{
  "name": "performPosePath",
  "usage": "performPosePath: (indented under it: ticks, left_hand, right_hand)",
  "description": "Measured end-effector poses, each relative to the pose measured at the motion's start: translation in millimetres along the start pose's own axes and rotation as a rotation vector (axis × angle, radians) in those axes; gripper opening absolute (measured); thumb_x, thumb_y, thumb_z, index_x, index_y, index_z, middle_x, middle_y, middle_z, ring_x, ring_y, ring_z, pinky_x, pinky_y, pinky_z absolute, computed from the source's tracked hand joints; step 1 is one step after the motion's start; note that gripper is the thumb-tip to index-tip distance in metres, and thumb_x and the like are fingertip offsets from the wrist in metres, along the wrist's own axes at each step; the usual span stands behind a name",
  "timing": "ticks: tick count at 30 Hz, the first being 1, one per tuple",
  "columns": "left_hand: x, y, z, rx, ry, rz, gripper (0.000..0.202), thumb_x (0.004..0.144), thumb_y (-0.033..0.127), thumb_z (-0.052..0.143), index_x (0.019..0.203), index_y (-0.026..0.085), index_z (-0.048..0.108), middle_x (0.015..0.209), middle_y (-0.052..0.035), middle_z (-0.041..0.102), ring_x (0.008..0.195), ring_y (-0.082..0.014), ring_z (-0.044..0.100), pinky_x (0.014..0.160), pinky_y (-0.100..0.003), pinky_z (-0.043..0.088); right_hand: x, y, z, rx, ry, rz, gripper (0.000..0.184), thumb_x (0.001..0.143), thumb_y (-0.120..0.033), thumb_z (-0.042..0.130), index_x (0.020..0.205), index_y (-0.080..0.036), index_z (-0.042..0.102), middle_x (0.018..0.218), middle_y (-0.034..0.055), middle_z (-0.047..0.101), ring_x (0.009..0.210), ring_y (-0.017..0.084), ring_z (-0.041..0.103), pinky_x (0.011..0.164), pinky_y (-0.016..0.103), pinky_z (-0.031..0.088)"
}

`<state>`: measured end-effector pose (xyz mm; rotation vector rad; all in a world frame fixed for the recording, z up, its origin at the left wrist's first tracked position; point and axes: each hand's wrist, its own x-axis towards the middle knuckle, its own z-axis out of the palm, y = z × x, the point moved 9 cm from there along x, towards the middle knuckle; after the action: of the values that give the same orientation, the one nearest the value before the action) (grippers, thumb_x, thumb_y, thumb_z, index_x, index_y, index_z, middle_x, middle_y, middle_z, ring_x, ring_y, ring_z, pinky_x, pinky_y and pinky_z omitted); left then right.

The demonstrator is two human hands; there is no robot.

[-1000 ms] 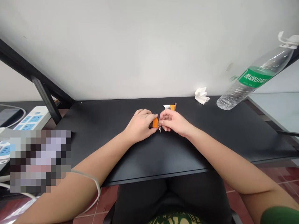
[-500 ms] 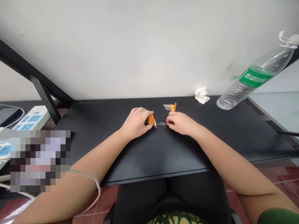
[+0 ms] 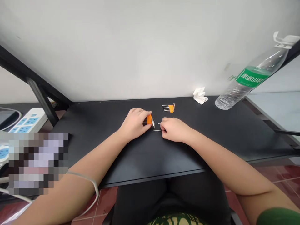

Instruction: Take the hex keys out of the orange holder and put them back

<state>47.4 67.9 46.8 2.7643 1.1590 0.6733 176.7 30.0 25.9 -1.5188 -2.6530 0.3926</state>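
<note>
On the black table (image 3: 145,156), my left hand (image 3: 134,125) is closed around an orange holder (image 3: 149,119) with several small metal hex keys sticking out of it. My right hand (image 3: 174,129) rests just to its right, fingers pinched on a thin loose hex key (image 3: 157,130) that points left toward the holder. A second orange holder with hex keys (image 3: 169,108) lies untouched farther back, behind my right hand.
A crumpled white tissue (image 3: 200,95) lies near the wall. A clear water bottle with a green label (image 3: 250,79) stands at the right rear. White power strips (image 3: 22,120) and cables sit on the left. A black frame bar (image 3: 42,98) slants at the left.
My hands came apart from each other. The right hand drew a thin hex key out to the right, then moved back left and down, close to the holder.
</note>
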Motion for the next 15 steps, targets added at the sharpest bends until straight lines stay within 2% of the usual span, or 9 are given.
performPosePath:
  ticks: [3,6,9,12,15]
  left_hand:
    - [0,1,0.2,-0.010,0.003,0.014,0.041,0.084,0.025,0.066,0.125,0.023,0.065,0.109,-0.0080,0.076,0.112,-0.0302,0.067,0.106,-0.052,0.046]
    - [-1,2,-0.8,-0.018,0.023,0.030,0.040,0.084,0.024,0.066,0.125,0.023,0.065,0.107,-0.0077,0.075,0.112,-0.0296,0.067,0.106,-0.051,0.046]
    - [-2,6,-2.9,-0.044,0.055,0.074,0.041,0.085,0.024,0.066,0.126,0.022,0.064,0.105,-0.0073,0.076,0.110,-0.0286,0.067,0.106,-0.051,0.046]
    - [-3,12,-4.9,-0.063,0.087,0.129,0.040,0.087,0.024,0.065,0.127,0.021,0.062,0.105,-0.0074,0.076,0.110,-0.0275,0.066,0.106,-0.051,0.045]
    - [-4,15,-4.6,-0.066,0.095,0.148,0.040,0.088,0.025,0.066,0.127,0.021,0.061,0.105,-0.0076,0.075,0.109,-0.0268,0.066,0.107,-0.050,0.045]
  right_hand:
    - [-5,0,1,0.021,-0.039,0.053,0.013,0.082,-0.013,0.061,0.072,-0.019,0.056,0.086,0.0060,0.063,0.064,0.016,0.052,0.054,0.029,0.033]
    - [-4,6,-7,0.145,0.030,0.070,0.016,0.078,-0.013,0.061,0.068,-0.020,0.051,0.080,0.0039,0.062,0.066,0.016,0.053,0.057,0.028,0.036]
    - [-3,17,-16,0.465,0.117,0.088,0.012,0.078,-0.014,0.060,0.073,-0.021,0.051,0.071,-0.0012,0.059,0.064,0.014,0.056,0.059,0.027,0.041]
    - [-3,22,-16,0.834,0.122,0.112,0.009,0.079,-0.017,0.059,0.085,-0.022,0.055,0.073,-0.0039,0.058,0.059,0.013,0.059,0.054,0.024,0.045]
    - [-4,20,-13,0.958,0.104,0.109,0.016,0.075,-0.016,0.060,0.090,-0.022,0.059,0.076,-0.0037,0.060,0.058,0.012,0.058,0.050,0.023,0.047]
